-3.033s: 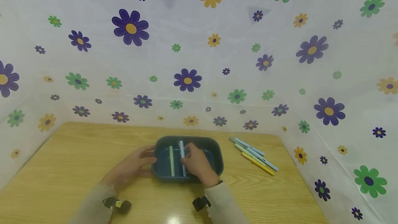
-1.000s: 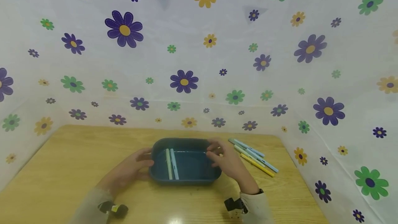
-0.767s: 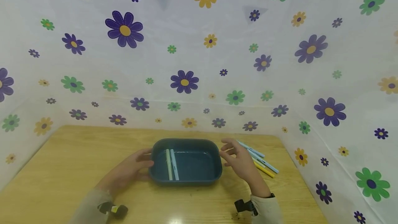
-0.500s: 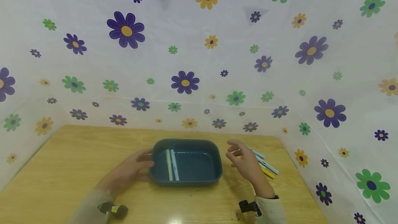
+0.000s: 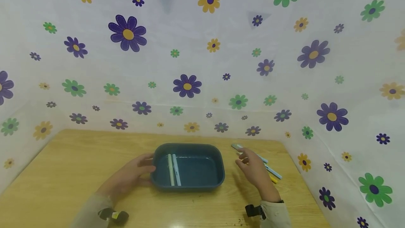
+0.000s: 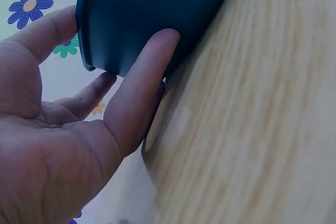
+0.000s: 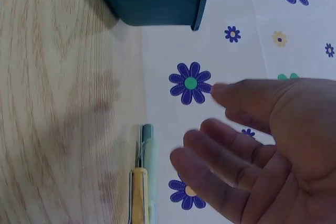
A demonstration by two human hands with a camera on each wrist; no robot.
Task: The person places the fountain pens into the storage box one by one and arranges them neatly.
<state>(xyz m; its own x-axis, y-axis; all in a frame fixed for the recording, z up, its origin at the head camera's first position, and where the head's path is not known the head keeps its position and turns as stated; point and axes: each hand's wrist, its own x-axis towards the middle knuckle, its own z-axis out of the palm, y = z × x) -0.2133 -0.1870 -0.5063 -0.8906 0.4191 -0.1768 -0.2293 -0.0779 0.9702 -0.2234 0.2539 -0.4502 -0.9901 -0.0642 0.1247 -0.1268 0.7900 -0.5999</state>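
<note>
A dark teal oblong box [image 5: 199, 172] stands mid-table. Inside its left part a pale green pen [image 5: 171, 170] and a light blue pen [image 5: 176, 170] lie side by side. My left hand [image 5: 134, 172] rests against the box's left end; the left wrist view shows its extended fingers touching the outer wall [image 6: 136, 19]. Over the loose pens at the right hovers my right hand [image 5: 253, 168], its fingers loosely bent and holding nothing. Partly hidden under it are a blue pen [image 5: 274, 172] and a yellow pen [image 5: 273, 178]. A pale green pen [image 7: 150, 166] shows in the right wrist view.
The light wooden table [image 5: 95, 150] meets a white flowered cloth [image 5: 164, 62] at its back and sides. Dark wrist-worn devices sit on the left sleeve [image 5: 95, 208] and the right sleeve [image 5: 274, 214].
My right hand has let go of the light blue pen, which now lies beside the green one, and has moved right over the loose pens. The left hand stays at the box.
</note>
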